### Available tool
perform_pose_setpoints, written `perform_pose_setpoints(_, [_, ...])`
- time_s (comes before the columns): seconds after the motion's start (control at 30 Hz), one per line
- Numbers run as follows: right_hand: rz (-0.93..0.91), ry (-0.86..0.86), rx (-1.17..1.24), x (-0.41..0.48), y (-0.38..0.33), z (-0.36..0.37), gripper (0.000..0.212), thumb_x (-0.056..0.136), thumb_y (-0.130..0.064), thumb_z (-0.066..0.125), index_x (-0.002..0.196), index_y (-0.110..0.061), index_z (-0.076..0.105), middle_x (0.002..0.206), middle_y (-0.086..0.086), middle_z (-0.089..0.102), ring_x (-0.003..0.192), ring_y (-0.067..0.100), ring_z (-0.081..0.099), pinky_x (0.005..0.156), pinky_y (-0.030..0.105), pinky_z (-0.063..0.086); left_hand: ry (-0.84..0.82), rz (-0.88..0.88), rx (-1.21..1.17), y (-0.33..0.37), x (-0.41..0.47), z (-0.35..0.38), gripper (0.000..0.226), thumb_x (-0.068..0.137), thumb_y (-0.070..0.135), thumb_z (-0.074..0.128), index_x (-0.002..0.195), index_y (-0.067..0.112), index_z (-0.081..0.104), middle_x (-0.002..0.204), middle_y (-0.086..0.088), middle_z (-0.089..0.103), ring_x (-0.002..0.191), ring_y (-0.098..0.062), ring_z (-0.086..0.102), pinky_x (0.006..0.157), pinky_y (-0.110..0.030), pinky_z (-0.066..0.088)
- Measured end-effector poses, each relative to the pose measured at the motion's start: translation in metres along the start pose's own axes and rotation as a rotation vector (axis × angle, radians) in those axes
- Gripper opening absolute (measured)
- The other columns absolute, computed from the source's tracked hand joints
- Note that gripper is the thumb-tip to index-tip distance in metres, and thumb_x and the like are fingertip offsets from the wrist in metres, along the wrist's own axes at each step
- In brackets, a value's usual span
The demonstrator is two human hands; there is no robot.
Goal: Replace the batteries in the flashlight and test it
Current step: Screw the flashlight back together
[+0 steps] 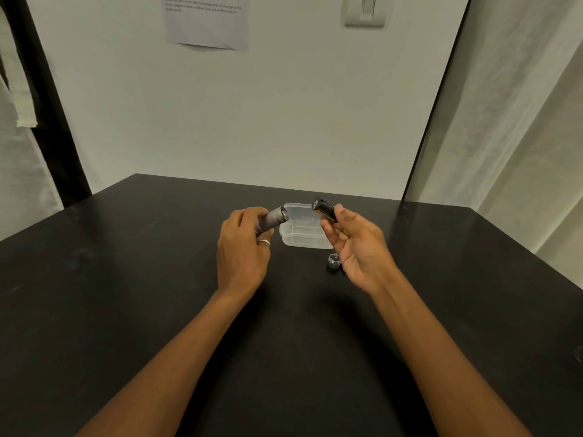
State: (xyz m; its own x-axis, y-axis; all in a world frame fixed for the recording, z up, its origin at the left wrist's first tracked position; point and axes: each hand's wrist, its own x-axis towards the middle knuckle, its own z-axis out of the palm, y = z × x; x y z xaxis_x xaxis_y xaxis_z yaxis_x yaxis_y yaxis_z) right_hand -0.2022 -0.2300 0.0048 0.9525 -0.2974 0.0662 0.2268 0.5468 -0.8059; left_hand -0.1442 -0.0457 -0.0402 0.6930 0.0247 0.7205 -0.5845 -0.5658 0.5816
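**Q:** Black tabletop (126, 279) against a pale wall. What is held, and why this way?

**A:** The left hand (241, 250) curls round the grey flashlight (273, 219), whose open end is tipped toward two o'clock and faces the other hand. The right hand (356, 247) pinches a black battery carrier (325, 211), with orange showing, between thumb and fingertips. Its end is aimed at ten o'clock. Tube and carrier are near but apart, roughly on one axis, which suits sliding one along the other. Whether its cells are old or fresh cannot be told.

**Q:** And the loose parts?

**A:** The tail cap (333, 260) stands on the tabletop with its spring up, just beside the right palm. It is probably parked upright so that it cannot roll. A clear plastic container (303, 234) sits at twelve o'clock of the cap, between and behind the hands. It is within reach for cells, though its contents are not discernible.

**Q:** Any legible writing?

**A:** A printed sheet (206, 22) hangs on the wall at twelve o'clock, beside a wall switch (365, 11). It carries a few lines too blurred to read. No brand shows on the flashlight or the carrier.
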Motion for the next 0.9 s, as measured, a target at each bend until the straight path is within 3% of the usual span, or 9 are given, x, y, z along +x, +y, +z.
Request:
perform_pose_setpoints(0.1, [0.069, -0.014, 0.085, 0.000, -0.002, 0.000, 0.032, 0.098, -0.017, 0.065, 0.121, 0.005, 0.064, 0.100, 0.014, 0.074, 0.084, 0.016, 0.073, 0.069, 0.020, 0.061, 0.001, 0.088, -0.013, -0.001, 0.000, 0.003, 0.040, 0.084, -0.001, 0.075, 0.119, 0.016, 0.066, 0.116, -0.002, 0.059, 0.101, -0.021, 0.056, 0.076, -0.025, 0.042])
perform_pose_setpoints(0.23, [0.091, -0.027, 0.074, 0.000, -0.001, -0.001, 0.025, 0.100, -0.016, 0.061, 0.117, 0.002, 0.066, 0.098, 0.013, 0.074, 0.081, 0.014, 0.073, 0.068, 0.019, 0.060, -0.022, 0.126, -0.065, -0.001, 0.001, 0.005, 0.045, 0.083, -0.006, 0.073, 0.122, 0.015, 0.065, 0.119, -0.003, 0.058, 0.102, -0.020, 0.057, 0.080, -0.032, 0.053])
perform_pose_setpoints(0.37, [0.068, -0.023, -0.002, -0.001, 0.001, 0.001, 0.022, 0.101, -0.011, 0.060, 0.117, 0.002, 0.066, 0.097, 0.013, 0.076, 0.076, 0.012, 0.071, 0.068, 0.018, 0.060, -0.052, 0.141, -0.093, 0.000, 0.000, 0.005, 0.045, 0.084, -0.001, 0.075, 0.124, 0.017, 0.064, 0.120, -0.001, 0.058, 0.102, -0.019, 0.058, 0.080, -0.041, 0.058])
perform_pose_setpoints(0.73, [-0.003, 0.008, -0.082, 0.002, 0.006, 0.001, 0.025, 0.097, -0.008, 0.064, 0.121, 0.000, 0.065, 0.109, 0.015, 0.075, 0.084, 0.016, 0.073, 0.077, 0.023, 0.061, -0.100, 0.160, -0.028, -0.003, -0.002, 0.005, 0.045, 0.085, 0.003, 0.076, 0.126, 0.019, 0.066, 0.121, -0.002, 0.060, 0.105, -0.021, 0.058, 0.079, -0.043, 0.059])
perform_pose_setpoints(0.9, [-0.065, 0.028, -0.339, 0.002, 0.011, 0.002, 0.018, 0.096, -0.008, 0.066, 0.114, -0.005, 0.068, 0.106, 0.014, 0.074, 0.087, 0.019, 0.073, 0.079, 0.025, 0.060, -0.114, 0.169, 0.016, -0.002, -0.004, 0.004, 0.044, 0.084, 0.005, 0.078, 0.125, 0.018, 0.066, 0.121, -0.003, 0.061, 0.105, -0.022, 0.058, 0.077, -0.039, 0.058])
